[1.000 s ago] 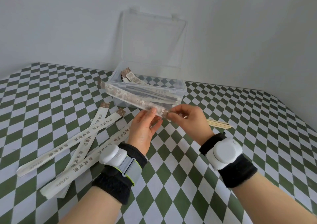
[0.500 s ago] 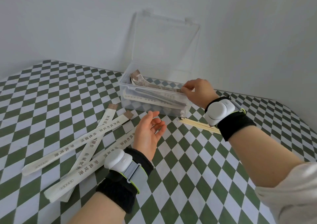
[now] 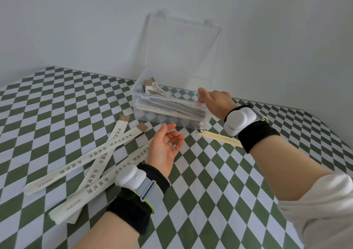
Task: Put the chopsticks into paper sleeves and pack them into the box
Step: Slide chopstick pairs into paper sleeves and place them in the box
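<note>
The right hand [image 3: 215, 103] is reaching over the right end of the clear plastic box [image 3: 168, 120], fingertips down on the sleeved chopsticks [image 3: 172, 105] inside; whether they are pinching, I cannot tell. The left hand [image 3: 164, 147] is hovering slack-fingered, holding nothing, just near of the box. Bare chopsticks [image 3: 217, 137] are lying partly hidden under the right wrist. Paper sleeves [image 3: 91, 157] are sprawling to the left across the green-checked tablecloth [image 3: 229, 182].

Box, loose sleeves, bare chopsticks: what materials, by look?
Box: clear rigid plastic, glossy; the checkered tabletop shows through its walls.
Sleeves: matte off-white paper, printed, lying flat with soft creases.
Chopsticks: thin pale sticks, unpainted, likely bamboo or wood; the grain is too small to tell which.
</note>
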Action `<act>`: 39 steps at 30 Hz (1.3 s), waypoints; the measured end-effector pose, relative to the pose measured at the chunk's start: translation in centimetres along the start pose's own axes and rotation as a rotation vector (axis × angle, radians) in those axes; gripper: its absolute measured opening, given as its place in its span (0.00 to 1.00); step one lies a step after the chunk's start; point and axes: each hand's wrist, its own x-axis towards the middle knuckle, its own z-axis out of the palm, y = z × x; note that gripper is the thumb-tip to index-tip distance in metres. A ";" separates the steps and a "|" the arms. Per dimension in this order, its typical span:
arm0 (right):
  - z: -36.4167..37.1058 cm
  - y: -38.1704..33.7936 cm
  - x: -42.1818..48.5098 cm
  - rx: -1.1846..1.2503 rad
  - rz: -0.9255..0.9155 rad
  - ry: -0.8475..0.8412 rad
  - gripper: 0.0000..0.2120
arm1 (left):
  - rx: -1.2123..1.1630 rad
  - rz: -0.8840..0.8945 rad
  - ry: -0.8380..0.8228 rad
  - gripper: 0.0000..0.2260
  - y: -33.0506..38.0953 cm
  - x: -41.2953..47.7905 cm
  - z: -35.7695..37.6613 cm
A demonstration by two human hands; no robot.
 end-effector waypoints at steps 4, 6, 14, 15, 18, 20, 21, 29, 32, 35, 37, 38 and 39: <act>-1.9 1.4 -2.8 0.473 0.023 0.190 0.28 | 0.045 -0.001 0.021 0.12 0.0 -0.4 0.2; -1.4 1.8 -4.5 0.622 0.053 0.283 0.27 | 0.116 0.016 0.045 0.09 0.5 -0.2 0.1; 3.9 2.9 -11.1 0.819 0.315 0.177 0.22 | 1.055 0.213 0.149 0.04 7.3 -1.9 -2.9; 4.6 2.7 -11.5 0.840 0.340 0.157 0.22 | 1.256 0.237 0.141 0.06 7.9 -1.9 -3.3; 6.5 2.0 -12.6 0.887 0.369 0.137 0.21 | 1.620 0.112 0.071 0.16 8.6 -2.1 -4.2; 7.3 1.6 -13.1 0.901 0.370 0.159 0.22 | 1.768 0.022 0.023 0.22 8.3 -2.2 -4.3; 7.4 1.5 -13.3 0.905 0.376 0.170 0.22 | 1.813 0.010 0.012 0.24 8.0 -2.2 -4.3; 7.6 1.4 -13.6 0.851 0.333 0.174 0.21 | 1.870 0.017 0.004 0.08 8.2 -2.3 -2.7; 7.6 1.4 -13.6 0.834 0.308 0.174 0.21 | 1.389 0.062 0.034 0.06 8.5 -2.6 -1.2; 7.5 1.2 -13.7 0.836 0.277 0.177 0.19 | 0.629 -0.002 0.026 0.05 7.5 -2.7 0.1; 7.6 1.0 -13.9 0.834 0.238 0.164 0.17 | 0.354 0.033 0.032 0.03 5.9 -2.2 0.5; 7.6 1.0 -13.9 0.840 0.228 0.148 0.17 | 0.268 0.065 0.048 0.03 4.9 -1.9 0.6; 7.5 1.0 -14.0 0.849 0.222 0.124 0.16 | 0.204 0.095 0.072 0.03 4.1 -1.6 0.6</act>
